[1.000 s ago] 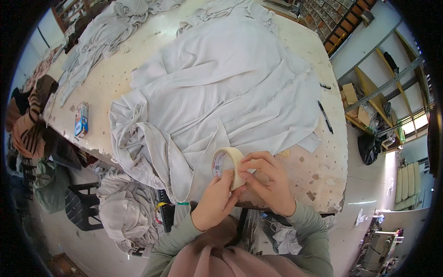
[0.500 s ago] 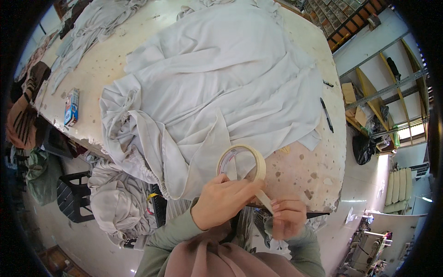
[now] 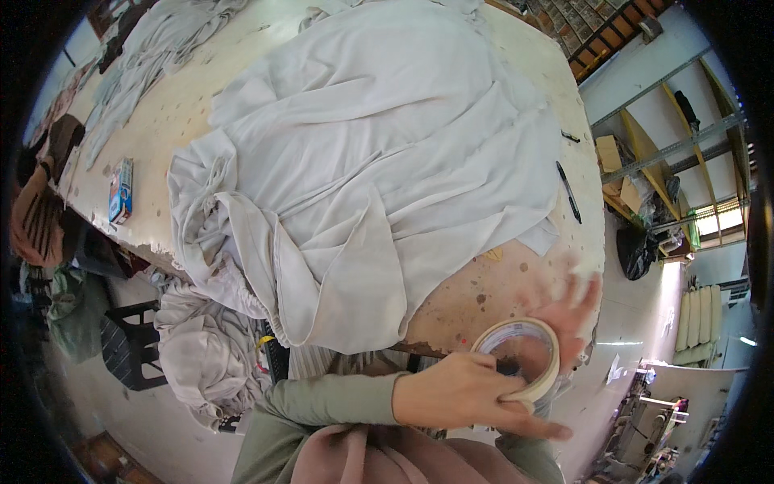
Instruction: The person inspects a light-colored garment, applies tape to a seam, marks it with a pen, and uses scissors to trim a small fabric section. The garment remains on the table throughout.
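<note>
My left hand [image 3: 455,393] grips a roll of cream masking tape [image 3: 553,360] by its lower left side, near the table's front edge. The index finger stretches out past the roll to the right. Just beyond the roll, my right hand [image 3: 571,310] is blurred by motion, with its fingers spread; I see nothing in it. The roll hides part of that hand. Left of both hands, a large pale grey cloth [image 3: 387,137] lies in loose folds on the table [image 3: 459,302]. A gathered, ruffled edge runs along its left side, and one flap hangs at the front edge.
Two black pens [image 3: 569,192] lie at the table's right side. A small blue box [image 3: 121,191] stands at the left. Below it, a black plastic chair [image 3: 129,343] is beside a heap of pale cloth [image 3: 205,347]. Metal shelving [image 3: 677,161] stands to the right.
My left hand has carried the tape roll to the right and slightly down. My right hand has let go of the tape strip, moved up and right, and spread its fingers.
</note>
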A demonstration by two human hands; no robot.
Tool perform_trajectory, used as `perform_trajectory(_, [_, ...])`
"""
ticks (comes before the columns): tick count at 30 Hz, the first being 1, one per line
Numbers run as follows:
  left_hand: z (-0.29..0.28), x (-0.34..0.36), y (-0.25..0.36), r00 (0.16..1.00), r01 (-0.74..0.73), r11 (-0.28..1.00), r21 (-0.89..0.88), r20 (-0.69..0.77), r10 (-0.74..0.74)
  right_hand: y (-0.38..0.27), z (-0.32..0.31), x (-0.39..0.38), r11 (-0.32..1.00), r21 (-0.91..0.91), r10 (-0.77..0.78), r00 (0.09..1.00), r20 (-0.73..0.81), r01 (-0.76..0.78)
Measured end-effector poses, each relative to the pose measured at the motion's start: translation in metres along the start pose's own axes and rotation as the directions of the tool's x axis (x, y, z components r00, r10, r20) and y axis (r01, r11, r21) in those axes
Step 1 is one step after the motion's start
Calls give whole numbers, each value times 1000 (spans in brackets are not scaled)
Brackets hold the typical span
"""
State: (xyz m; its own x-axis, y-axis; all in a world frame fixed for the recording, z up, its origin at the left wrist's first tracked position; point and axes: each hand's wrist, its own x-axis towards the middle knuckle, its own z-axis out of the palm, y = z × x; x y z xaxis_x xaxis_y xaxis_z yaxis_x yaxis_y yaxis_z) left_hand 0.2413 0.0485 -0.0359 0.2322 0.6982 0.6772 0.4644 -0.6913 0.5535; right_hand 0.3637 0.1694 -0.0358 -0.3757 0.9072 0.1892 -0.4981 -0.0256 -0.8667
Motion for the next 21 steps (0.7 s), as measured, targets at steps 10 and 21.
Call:
perform_trajectory(10, [-61, -42, -132, 425, 905, 256, 340, -685, -592, 13, -93, 28, 85, -987, -14, 991, -135, -133])
perform_trajectory(21, [-65, -32, -88, 435, 631, 771, -91, -780, -449, 14, 23, 36, 693, -667, 111, 873, 475, 275])
